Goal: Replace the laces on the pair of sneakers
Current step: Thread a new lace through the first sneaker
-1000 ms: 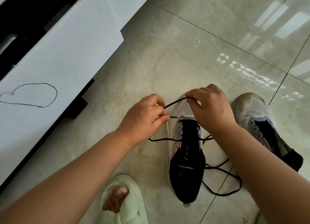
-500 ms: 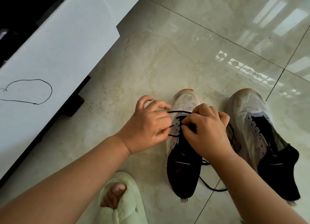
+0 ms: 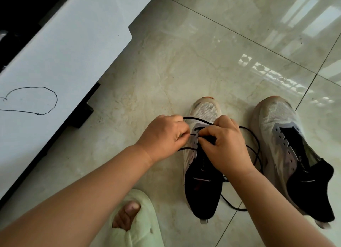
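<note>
White cabinet panel (image 3: 60, 49), with a thin black lace (image 3: 36, 100) lying in a loop on it, stands well to the left of both hands. Below the left forearm, a pale green slipper (image 3: 140, 226) covers a foot on the tiled floor (image 3: 184, 62).

Left hand (image 3: 162, 136): fingers curled, pinching a short run of the black lace (image 3: 195, 119) beside the left row of eyelets. Right hand (image 3: 227, 145): fingers curled over the lower eyelets, thumb and forefinger pinching the same lace where it enters the shoe. Both hands rest over the near sneaker (image 3: 203, 182), toe pointing away, so its lace sits between and around the fingers; slack trails in loops to the right and under the right wrist onto the floor.

Right of the right hand, just beside the first shoe, the second sneaker (image 3: 287, 154) shows bare eyelets and no lace.

Handling, as judged: the lace is light, thin and limp, so it will not push through a hole unless taken close behind its stiff tip; whether a tip is in either pinch cannot be told. The mesh upper is soft and yields, so the eyelet strip is the firmer place to steady the shoe.
</note>
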The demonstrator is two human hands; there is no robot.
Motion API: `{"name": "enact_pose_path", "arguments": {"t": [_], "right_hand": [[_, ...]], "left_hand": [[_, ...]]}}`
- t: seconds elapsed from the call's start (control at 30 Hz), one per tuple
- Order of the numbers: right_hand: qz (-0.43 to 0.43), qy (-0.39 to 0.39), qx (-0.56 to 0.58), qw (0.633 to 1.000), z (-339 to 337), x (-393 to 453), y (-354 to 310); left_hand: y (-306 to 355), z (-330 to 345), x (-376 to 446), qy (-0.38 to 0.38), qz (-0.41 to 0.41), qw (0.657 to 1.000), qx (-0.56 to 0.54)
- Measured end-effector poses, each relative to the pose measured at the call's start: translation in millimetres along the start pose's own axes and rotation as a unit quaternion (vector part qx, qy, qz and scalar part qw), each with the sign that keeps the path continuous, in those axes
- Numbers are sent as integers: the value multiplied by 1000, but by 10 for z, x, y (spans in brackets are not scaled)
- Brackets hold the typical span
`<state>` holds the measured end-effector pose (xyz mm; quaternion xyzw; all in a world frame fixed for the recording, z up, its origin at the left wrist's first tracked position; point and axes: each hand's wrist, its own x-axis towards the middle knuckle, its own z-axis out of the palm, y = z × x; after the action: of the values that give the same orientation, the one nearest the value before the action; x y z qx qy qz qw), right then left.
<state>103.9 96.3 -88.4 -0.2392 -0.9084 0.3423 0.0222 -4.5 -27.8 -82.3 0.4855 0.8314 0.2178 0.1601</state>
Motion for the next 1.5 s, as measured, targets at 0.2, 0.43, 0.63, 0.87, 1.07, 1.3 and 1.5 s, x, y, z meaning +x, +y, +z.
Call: {"name": "enact_pose_path", "arguments": {"t": [0.2,0.43,0.63,0.87,1.07,1.3,1.5], "right_hand": [[-12,9,-3,1000,-2,10,7],[0,4,11,1000,9,5,2],[-4,-12,17,1000,21,-3,-12],[16,21,50,998,103,-34,2],[10,0,38,999,140,-16,29],[0,4,92,996,116,10,42],[-2,-46,147,988,81,1,35]], "left_hand": [[52,-104,91,-56,47,996,49],[123,-123,221,-114,90,984,105],[174,-87,301,-192,79,965,161],[156,-56,310,-176,77,972,135],[20,88,65,-83,-107,985,-107],[158,152,-137,-85,-213,950,-213],[394,292,-177,-41,-304,943,-133]]}}
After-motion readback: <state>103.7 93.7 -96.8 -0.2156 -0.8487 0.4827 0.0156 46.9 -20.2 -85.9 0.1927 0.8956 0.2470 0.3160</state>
